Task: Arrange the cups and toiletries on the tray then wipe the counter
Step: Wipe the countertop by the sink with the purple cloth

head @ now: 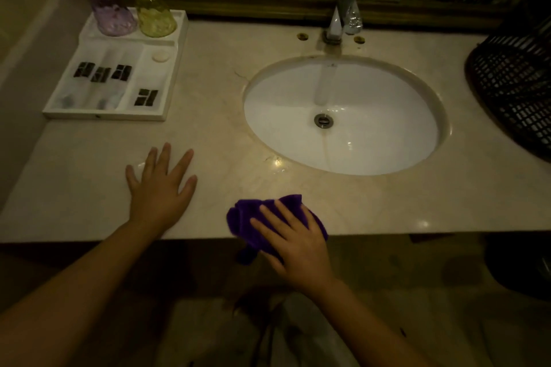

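A white tray [171,67] stands at the back left of the beige counter [214,74]. At its far end a purple cup [114,13] and a yellow-green cup [156,16] stand upside down, side by side. Several small toiletry tubes with dark labels [103,73] lie in its compartments, along with a round soap [162,56]. My left hand [161,185] lies flat on the counter, fingers spread, holding nothing. My right hand [293,240] presses a purple cloth [247,217] onto the counter's front edge, part of the cloth hanging over.
An oval white sink [372,134] is set into the counter, with a chrome faucet [343,13] behind it. A black woven basket [512,83] sits at the far right. A framed mirror [238,0] runs along the back wall.
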Motion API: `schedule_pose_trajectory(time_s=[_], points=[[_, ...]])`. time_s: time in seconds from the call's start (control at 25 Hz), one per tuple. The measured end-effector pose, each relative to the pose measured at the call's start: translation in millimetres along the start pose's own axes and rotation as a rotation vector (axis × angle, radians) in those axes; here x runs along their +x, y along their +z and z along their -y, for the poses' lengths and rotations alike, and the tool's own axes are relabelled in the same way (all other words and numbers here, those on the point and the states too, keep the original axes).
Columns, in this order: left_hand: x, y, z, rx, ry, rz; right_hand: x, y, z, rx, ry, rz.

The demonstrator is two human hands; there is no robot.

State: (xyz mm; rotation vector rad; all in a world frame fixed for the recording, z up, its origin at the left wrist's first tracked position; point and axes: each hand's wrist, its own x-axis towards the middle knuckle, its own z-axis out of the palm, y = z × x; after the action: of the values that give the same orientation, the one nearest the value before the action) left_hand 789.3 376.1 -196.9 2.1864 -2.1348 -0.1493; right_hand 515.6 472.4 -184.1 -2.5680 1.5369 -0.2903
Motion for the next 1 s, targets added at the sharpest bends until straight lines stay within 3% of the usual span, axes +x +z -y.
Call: schedule_pose_trajectory(time_s=[0.12,0.2,0.28,0.44,0.56,0.68,0.8,1.0], points=[[-1.5,-6.9,-2.2,-0.010,0.004,0.024,-17.6,-5.9,-21.1,0.010,-0.141,0.019],[-2.7,-10.8,-3.9,-0.024,0.004,0.040,-28.0,-14.1,-40.6,0.050,-0.133,0.023],[-3.6,-12.5,-5.3,-0.021,0.001,0.063,-30.0,-23.0,-55.0,0.091,0.008,-0.013],[-1.7,-15.9,9.6,-0.035,0.078,0.112,9.9,-22.8,-50.7,0.080,0.463,-0.085],[-8.3,-17.8,35.5,-0.027,0.171,0.113,47.2,-12.1,-36.1,-0.023,0.553,-0.012],[-14.5,-15.9,42.8,0.004,0.124,0.082,85.4,-8.1,-23.2,-0.014,0.417,0.072],[-11.9,-16.4,40.2,-0.014,0.119,0.081,112.6,-3.1,-0.5,-0.026,0.128,0.140],[-13.5,-18.8,40.7,-0.013,0.120,0.096,100.6,6.6,25.6,0.013,-0.210,0.186]])
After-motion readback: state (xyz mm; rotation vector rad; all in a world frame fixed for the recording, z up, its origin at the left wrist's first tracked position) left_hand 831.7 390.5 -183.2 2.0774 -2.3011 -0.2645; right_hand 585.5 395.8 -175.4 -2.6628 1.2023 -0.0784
